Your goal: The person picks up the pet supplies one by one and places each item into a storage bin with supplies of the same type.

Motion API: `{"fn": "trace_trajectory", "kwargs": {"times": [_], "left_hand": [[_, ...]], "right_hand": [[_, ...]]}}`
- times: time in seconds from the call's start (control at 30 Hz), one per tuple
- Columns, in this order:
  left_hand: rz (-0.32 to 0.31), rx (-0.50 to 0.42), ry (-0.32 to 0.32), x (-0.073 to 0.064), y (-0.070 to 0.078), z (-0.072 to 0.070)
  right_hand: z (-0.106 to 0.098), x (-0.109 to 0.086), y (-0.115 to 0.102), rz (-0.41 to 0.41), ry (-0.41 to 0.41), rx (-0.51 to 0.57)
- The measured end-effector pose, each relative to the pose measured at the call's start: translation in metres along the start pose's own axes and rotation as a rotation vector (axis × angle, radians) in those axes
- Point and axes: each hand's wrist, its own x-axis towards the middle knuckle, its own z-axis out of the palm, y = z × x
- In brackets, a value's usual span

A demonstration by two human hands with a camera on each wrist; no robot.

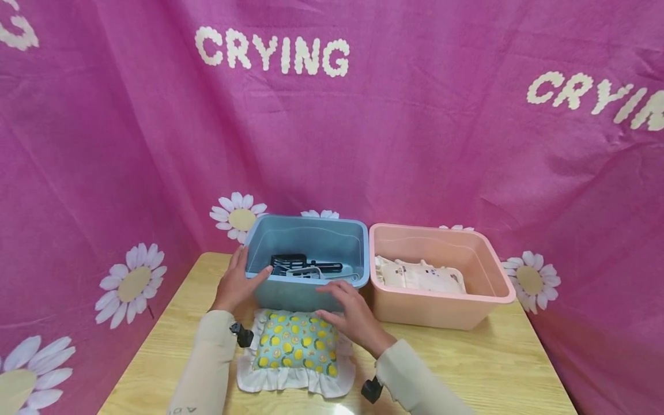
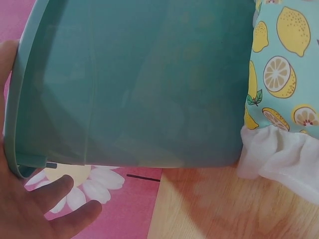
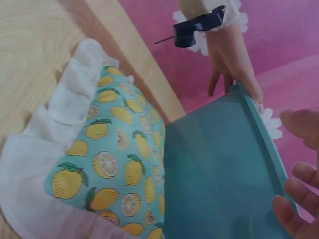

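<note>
A blue plastic bin (image 1: 290, 295) stands at the back of the table, holding a black slotted turner (image 1: 291, 261) and other utensils that partly overlap. My left hand (image 1: 236, 289) touches the bin's front left corner, thumb over the rim and the other fingers outside it. Near the bin's front right side is my right hand (image 1: 359, 318), fingers spread and loosely bent, nothing held. Between my forearms lies a small lemon-print cushion (image 1: 297, 346) with a white ruffled edge. It sits against the foot of the bin in the left wrist view.
To the right of the blue bin stands a pink bin (image 1: 425, 311) with a cream ruffled cushion (image 1: 422, 278) inside. Both bins rest on a wooden table (image 1: 498, 360). Pink-purple cloth (image 1: 415, 144) with daisies and lettering hangs behind and at the sides.
</note>
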Motion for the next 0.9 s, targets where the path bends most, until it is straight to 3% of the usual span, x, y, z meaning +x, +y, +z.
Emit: {"fn": "trace_trajectory", "kwargs": {"times": [0.3,0.57,0.9], "left_hand": [[0.000,-0.002,0.008,0.000,0.001,-0.001],[0.001,0.003,0.009,0.001,0.002,-0.001],[0.017,0.003,0.007,0.002,-0.002,-0.001]], "right_hand": [[0.013,-0.006,-0.001,0.039,-0.046,-0.010],[0.024,-0.008,0.002,0.061,-0.146,-0.040],[0.036,-0.011,0.010,0.083,-0.187,-0.104]]}}
